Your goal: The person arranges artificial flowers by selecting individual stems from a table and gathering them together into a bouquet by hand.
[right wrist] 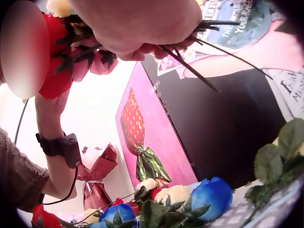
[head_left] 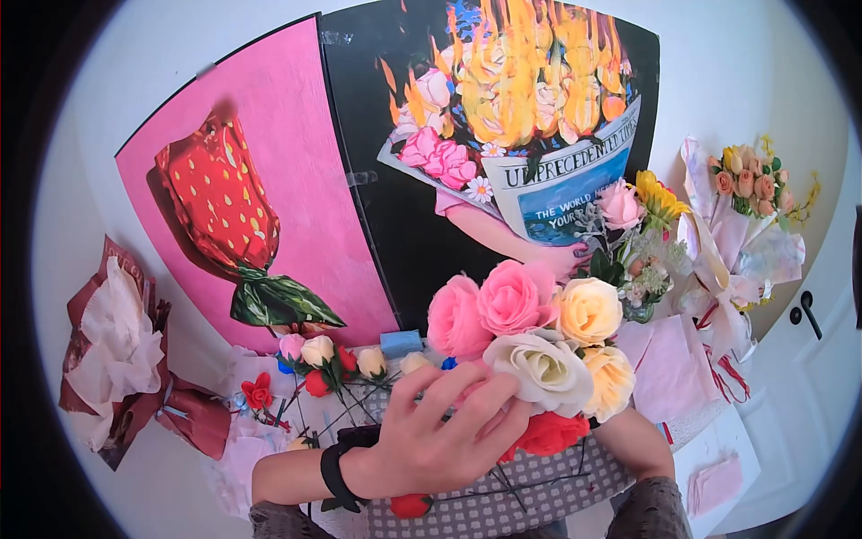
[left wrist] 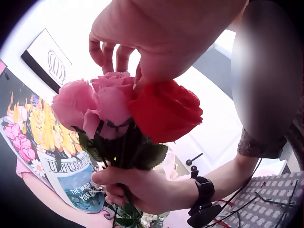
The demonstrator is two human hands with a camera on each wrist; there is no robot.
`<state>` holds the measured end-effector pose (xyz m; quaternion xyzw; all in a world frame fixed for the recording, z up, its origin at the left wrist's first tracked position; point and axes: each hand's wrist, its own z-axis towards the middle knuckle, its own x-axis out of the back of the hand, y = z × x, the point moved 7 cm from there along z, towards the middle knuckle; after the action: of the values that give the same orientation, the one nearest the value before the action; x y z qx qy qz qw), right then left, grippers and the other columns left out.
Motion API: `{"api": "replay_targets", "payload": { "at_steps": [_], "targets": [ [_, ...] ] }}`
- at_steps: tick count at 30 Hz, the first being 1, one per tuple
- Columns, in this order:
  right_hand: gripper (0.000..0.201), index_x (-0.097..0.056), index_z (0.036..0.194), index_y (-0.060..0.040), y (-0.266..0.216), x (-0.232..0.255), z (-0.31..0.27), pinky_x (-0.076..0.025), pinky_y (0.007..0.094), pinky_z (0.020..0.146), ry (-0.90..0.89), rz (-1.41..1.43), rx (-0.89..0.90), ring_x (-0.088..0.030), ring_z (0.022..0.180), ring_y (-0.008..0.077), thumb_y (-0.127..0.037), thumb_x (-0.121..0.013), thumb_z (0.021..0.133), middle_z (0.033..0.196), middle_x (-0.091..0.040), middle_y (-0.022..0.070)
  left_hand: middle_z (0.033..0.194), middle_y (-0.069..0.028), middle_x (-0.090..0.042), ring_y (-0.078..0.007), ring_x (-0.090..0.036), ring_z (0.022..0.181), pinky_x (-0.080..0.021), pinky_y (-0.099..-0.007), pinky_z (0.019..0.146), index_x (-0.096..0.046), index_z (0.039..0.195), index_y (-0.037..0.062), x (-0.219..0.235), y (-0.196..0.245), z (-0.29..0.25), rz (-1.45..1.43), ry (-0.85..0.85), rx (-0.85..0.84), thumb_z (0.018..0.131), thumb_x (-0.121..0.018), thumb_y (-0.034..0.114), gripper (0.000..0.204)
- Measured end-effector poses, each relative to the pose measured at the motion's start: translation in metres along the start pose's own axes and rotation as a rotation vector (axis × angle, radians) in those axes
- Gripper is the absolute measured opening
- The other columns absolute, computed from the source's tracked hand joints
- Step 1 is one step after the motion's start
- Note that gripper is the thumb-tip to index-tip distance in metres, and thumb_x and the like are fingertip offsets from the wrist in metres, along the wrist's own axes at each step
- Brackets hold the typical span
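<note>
A bunch of artificial roses, with a white rose (head_left: 541,370), pink roses (head_left: 458,316), cream ones and red ones, is held above the table. My left hand (head_left: 453,431) lies over its near left side, fingers spread and slightly bent, touching the blooms; the left wrist view shows it above the pink roses (left wrist: 113,102) and a red rose (left wrist: 168,111). Below the blooms, my right hand (left wrist: 142,190) grips the stems, fingers wrapped round them. Bare stems (right wrist: 190,69) stick out past my right hand (right wrist: 142,23) in the right wrist view. The flowers hide that hand in the head view.
Loose roses, including a cream one (head_left: 318,350) and a red one (head_left: 410,506), lie on the table with a patterned grey cloth (head_left: 530,503). A vase of flowers (head_left: 639,310) stands at the back right. Wrapped paper (head_left: 117,350) is at the left.
</note>
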<state>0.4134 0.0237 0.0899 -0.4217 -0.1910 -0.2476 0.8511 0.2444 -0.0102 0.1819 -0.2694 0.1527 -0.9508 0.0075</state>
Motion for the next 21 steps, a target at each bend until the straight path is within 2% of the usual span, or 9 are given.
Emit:
{"api": "replay_targets", "payload": {
  "at_steps": [5, 7, 9, 10, 11, 14, 16, 17, 21],
  "targets": [
    [0.042, -0.052, 0.118, -0.0067, -0.003, -0.017, -0.006, -0.044, 0.0323, 0.090, -0.010, -0.079, -0.019, -0.055, 0.108, 0.0188, -0.022, -0.068, 0.083, 0.116, -0.057, 0.0082, 0.117, 0.0005, -0.062, -0.0205, -0.054, 0.100, -0.038, -0.0372, 0.083, -0.066, 0.080, 0.0180, -0.001, -0.008, 0.003, -0.141, 0.007, 0.074, 0.062, -0.071, 0.015, 0.019],
    [0.040, -0.052, 0.117, -0.0067, -0.002, -0.004, 0.003, -0.044, 0.0323, 0.089, -0.012, -0.110, -0.026, -0.055, 0.107, 0.0188, -0.022, -0.068, 0.083, 0.115, -0.058, 0.0081, 0.117, 0.0025, -0.064, -0.0199, -0.054, 0.101, -0.035, -0.0382, 0.085, -0.058, 0.073, 0.0157, -0.002, -0.007, 0.004, -0.082, -0.129, -0.068, 0.065, -0.069, 0.017, 0.014],
    [0.039, -0.053, 0.117, -0.0068, -0.003, -0.012, -0.013, -0.044, 0.0324, 0.089, -0.013, -0.138, -0.033, -0.055, 0.106, 0.0188, -0.022, -0.067, 0.084, 0.115, -0.058, 0.0081, 0.116, 0.0038, -0.065, -0.0196, -0.054, 0.102, -0.034, -0.0383, 0.085, -0.054, 0.071, 0.0160, -0.002, -0.013, 0.002, -0.048, -0.124, -0.094, 0.066, -0.068, 0.018, 0.015],
    [0.038, -0.053, 0.116, -0.0068, -0.007, 0.011, -0.025, -0.044, 0.0324, 0.088, -0.013, -0.152, -0.036, -0.055, 0.106, 0.0189, -0.022, -0.067, 0.084, 0.114, -0.058, 0.0080, 0.115, 0.0052, -0.065, -0.0193, -0.054, 0.102, -0.032, -0.0384, 0.085, -0.051, 0.069, 0.0162, -0.003, -0.013, 0.002, -0.014, -0.119, -0.118, 0.068, -0.067, 0.019, 0.017],
    [0.038, -0.053, 0.116, -0.0068, -0.003, -0.010, -0.010, -0.044, 0.0324, 0.088, -0.014, -0.167, -0.039, -0.055, 0.106, 0.0189, -0.022, -0.067, 0.084, 0.114, -0.058, 0.0080, 0.115, 0.0052, -0.065, -0.0193, -0.054, 0.102, -0.032, -0.0384, 0.085, -0.051, 0.069, 0.0162, -0.003, -0.015, 0.002, -0.013, -0.119, -0.119, 0.068, -0.067, 0.019, 0.017],
    [0.036, -0.054, 0.114, -0.0068, -0.005, 0.005, -0.030, -0.045, 0.0325, 0.087, -0.022, -0.212, -0.046, -0.056, 0.105, 0.0189, -0.022, -0.066, 0.084, 0.113, -0.058, 0.0079, 0.111, 0.0061, -0.066, -0.0178, -0.055, 0.098, -0.031, -0.0383, 0.083, -0.056, 0.074, 0.0196, -0.005, -0.019, 0.003, 0.034, -0.145, -0.092, 0.069, -0.067, 0.023, 0.012],
    [0.035, -0.054, 0.113, -0.0068, -0.003, -0.001, -0.023, -0.045, 0.0326, 0.086, -0.030, -0.243, -0.051, -0.056, 0.104, 0.0189, -0.023, -0.065, 0.085, 0.113, -0.058, 0.0078, 0.116, 0.0046, -0.062, -0.0132, -0.056, 0.101, -0.034, -0.0342, 0.081, -0.062, 0.089, 0.0237, -0.002, -0.018, 0.005, 0.048, -0.116, -0.085, 0.074, -0.067, 0.019, 0.017],
    [0.034, -0.054, 0.113, -0.0068, -0.003, -0.006, -0.016, -0.045, 0.0326, 0.086, -0.034, -0.258, -0.056, -0.056, 0.104, 0.0190, -0.023, -0.065, 0.085, 0.112, -0.059, 0.0077, 0.116, 0.0046, -0.062, -0.0132, -0.056, 0.101, -0.034, -0.0342, 0.081, -0.062, 0.089, 0.0237, -0.002, -0.018, 0.005, 0.047, -0.116, -0.083, 0.074, -0.067, 0.019, 0.017],
    [0.032, -0.055, 0.111, -0.0068, -0.004, -0.004, 0.000, -0.045, 0.0328, 0.084, -0.044, -0.319, -0.078, -0.056, 0.103, 0.0190, -0.023, -0.064, 0.085, 0.111, -0.059, 0.0076, 0.103, 0.0088, -0.063, -0.0111, -0.056, 0.093, -0.032, -0.0350, 0.081, -0.066, 0.095, 0.0268, -0.005, -0.014, 0.004, 0.082, -0.095, -0.068, 0.071, -0.070, 0.022, 0.025]
  ]
}}
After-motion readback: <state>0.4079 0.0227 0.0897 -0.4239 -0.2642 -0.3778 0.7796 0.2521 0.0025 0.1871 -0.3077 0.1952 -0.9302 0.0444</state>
